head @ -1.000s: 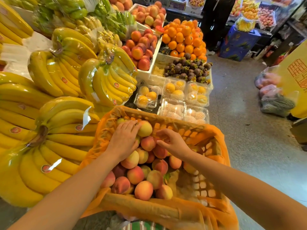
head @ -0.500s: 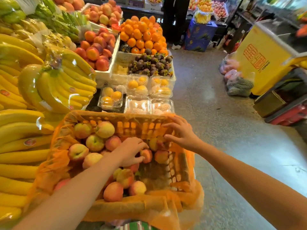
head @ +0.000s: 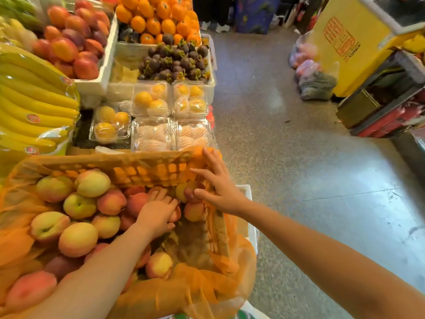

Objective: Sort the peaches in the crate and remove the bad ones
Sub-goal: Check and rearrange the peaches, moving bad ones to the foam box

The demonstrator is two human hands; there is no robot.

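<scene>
An orange-lined crate (head: pixel 142 171) holds several yellow-pink peaches (head: pixel 78 239), piled mostly at its left. My left hand (head: pixel 156 212) reaches into the right part of the pile, fingers and thumb curled round a reddish peach (head: pixel 176 214). My right hand (head: pixel 218 183) is at the crate's far right corner with fingers spread and straight against the liner. Its thumb touches a yellow-red peach (head: pixel 187 192). Bare crate bottom shows near the right wall, below both hands.
Banana bunches (head: pixel 34 107) lie to the left. Clear boxes of fruit (head: pixel 151 97), mangosteens (head: pixel 174 61), oranges (head: pixel 156 17) and nectarines (head: pixel 73 42) stand behind the crate. On the right is grey floor (head: pixel 299 180), with bags (head: pixel 315 74) and a yellow box (head: pixel 349 42).
My left hand has moved from the pile's far left to its right side onto a reddish peach. My right hand has shifted to the crate's far right corner. The view has swung right.
</scene>
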